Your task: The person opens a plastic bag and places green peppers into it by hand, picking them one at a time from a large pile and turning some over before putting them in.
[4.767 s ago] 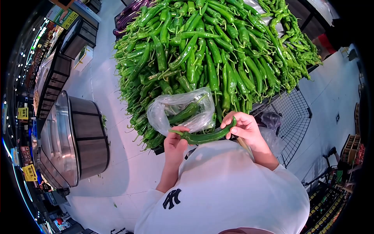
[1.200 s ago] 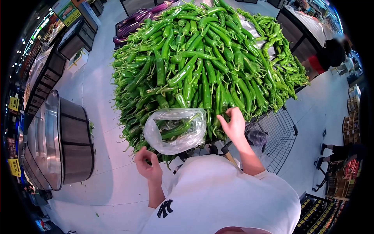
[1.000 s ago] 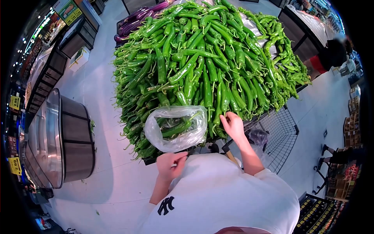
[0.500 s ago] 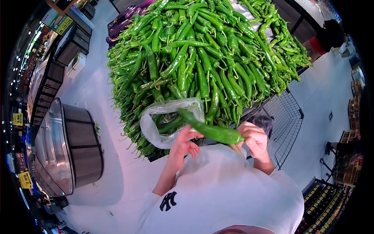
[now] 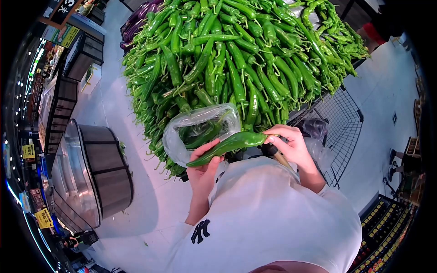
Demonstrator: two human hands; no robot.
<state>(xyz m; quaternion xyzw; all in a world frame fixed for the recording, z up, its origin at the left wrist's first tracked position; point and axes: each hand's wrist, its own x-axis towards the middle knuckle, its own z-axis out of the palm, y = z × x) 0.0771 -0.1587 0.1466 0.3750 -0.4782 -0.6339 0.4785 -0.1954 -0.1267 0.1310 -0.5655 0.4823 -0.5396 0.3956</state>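
Note:
A long green pepper lies slantwise between my two hands in front of my chest. My right hand pinches its stem end between thumb and fingers. The tapered end rests in my left hand, whose thumb and fingers close around it. Just beyond, a clear plastic bag gapes with its mouth toward me, leaning on the pepper heap. Green peppers show inside it or through its film. The heap of long green peppers fills the stand before me.
A wire shopping cart stands to the right, with plastic bags in it. Eggplants lie at the heap's far left. A round metal-topped bin is on the left. A person's legs show at far right.
The pepper has swung down, its tip moving from the bag's opening into my left hand, which has closed around it. My right hand has kept the stem and risen slightly.

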